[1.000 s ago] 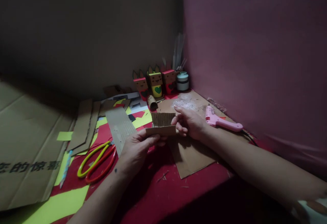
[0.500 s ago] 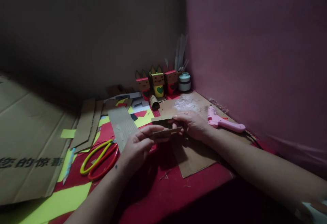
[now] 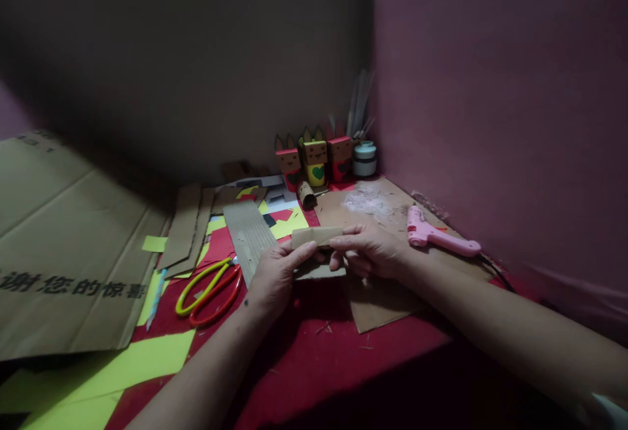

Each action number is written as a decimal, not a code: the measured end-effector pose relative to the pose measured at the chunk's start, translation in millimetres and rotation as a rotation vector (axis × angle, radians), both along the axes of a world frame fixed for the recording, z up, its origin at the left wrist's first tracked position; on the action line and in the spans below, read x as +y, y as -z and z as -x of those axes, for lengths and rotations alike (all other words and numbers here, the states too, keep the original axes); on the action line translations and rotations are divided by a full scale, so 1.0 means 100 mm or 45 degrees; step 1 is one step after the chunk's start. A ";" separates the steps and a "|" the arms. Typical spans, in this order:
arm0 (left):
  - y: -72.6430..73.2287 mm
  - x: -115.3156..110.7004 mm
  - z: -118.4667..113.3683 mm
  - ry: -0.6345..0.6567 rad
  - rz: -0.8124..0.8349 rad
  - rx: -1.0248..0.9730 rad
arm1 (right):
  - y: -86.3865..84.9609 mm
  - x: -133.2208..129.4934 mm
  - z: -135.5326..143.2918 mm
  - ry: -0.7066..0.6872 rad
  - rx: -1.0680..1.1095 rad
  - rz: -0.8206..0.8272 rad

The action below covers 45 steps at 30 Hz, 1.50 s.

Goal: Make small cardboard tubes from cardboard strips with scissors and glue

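Presently | hands (image 3: 275,274) half-curled, pinching folded brown cardboard (image 3: 314,237) | smooth pink glue gun (image 3: 438,239) nearby

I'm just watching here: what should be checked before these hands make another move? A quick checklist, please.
1. Bent cardboard piece held by both left hand and right hand: ok.
2. Pink glue gun lying down, clear of the fingers: ok.
3. Glue gun's heat: cannot tell; nothing visible shows it.
4. Scissors lying with blades closed: cannot tell; the blades aren't clearly visible.
5. Red surface free of loose bits: not ok; small scraps lie there.
6. Three boxy-headed figures standing upright: ok.
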State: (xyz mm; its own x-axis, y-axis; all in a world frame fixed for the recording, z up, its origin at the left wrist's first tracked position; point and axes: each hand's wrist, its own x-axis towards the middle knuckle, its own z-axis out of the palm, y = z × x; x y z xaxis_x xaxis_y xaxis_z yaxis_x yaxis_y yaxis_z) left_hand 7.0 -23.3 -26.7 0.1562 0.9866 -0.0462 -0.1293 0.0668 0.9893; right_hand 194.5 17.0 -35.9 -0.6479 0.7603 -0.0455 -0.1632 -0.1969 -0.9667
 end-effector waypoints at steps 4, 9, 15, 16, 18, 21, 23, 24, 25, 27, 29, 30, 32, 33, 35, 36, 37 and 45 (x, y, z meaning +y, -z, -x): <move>0.00 -0.01 -0.01 0.039 0.010 -0.004 | 0.07 0.03 0.03 0.024 -0.014 0.042; -0.01 0.00 -0.02 0.163 0.073 -0.089 | 0.08 0.04 0.05 0.054 -0.112 0.001; 0.00 0.02 0.00 0.002 0.126 -0.136 | -0.02 -0.10 0.03 0.683 -0.430 -0.778; 0.00 0.02 0.00 0.000 0.131 -0.130 | -0.03 -0.12 0.03 0.824 -0.453 -1.033; 0.00 0.00 0.00 0.033 0.122 -0.090 | -0.05 -0.14 0.02 0.856 -0.475 -1.491; 0.01 -0.02 0.00 0.088 0.106 -0.036 | -0.05 -0.13 0.04 0.513 -0.572 -1.821; 0.01 -0.04 0.00 0.146 0.112 -0.024 | -0.03 -0.10 0.05 0.384 -0.611 -1.853; 0.01 -0.04 0.00 0.176 0.106 -0.018 | -0.02 -0.09 0.06 0.362 -0.605 -1.856; 0.00 -0.05 0.00 0.206 0.089 -0.009 | 0.00 -0.08 0.06 0.356 -0.586 -1.864; -0.03 -0.06 0.01 0.242 0.038 0.009 | 0.01 -0.08 0.06 0.354 -0.558 -1.877; -0.06 -0.07 0.00 0.253 -0.004 0.020 | 0.03 -0.08 0.06 0.371 -0.544 -1.853; -0.08 -0.07 0.00 0.264 -0.006 0.023 | 0.04 -0.09 0.06 0.385 -0.540 -1.829; -0.10 -0.09 -0.01 0.288 0.024 0.027 | 0.08 -0.09 0.07 0.421 -0.531 -1.794; -0.10 -0.09 -0.02 0.310 0.047 0.030 | 0.10 -0.08 0.08 0.441 -0.527 -1.790; -0.08 -0.10 -0.03 0.337 0.077 0.049 | 0.15 -0.07 0.09 0.472 -0.534 -1.792; -0.07 -0.10 -0.03 0.337 0.081 0.062 | 0.17 -0.07 0.10 0.475 -0.538 -1.793; -0.05 -0.09 -0.03 0.336 0.078 0.077 | 0.19 -0.06 0.10 0.464 -0.543 -1.785; -0.06 -0.08 -0.01 0.331 0.025 0.057 | 0.07 -0.10 0.02 0.347 -0.619 -1.365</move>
State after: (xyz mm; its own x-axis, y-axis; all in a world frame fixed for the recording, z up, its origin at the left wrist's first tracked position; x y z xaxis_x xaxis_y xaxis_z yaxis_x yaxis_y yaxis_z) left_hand 7.8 -31.0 -21.1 0.4021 0.9123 -0.0773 -0.0613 0.1110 0.9919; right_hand 192.0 6.9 -42.8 -0.5507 0.6699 0.4979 0.3515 0.7272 -0.5896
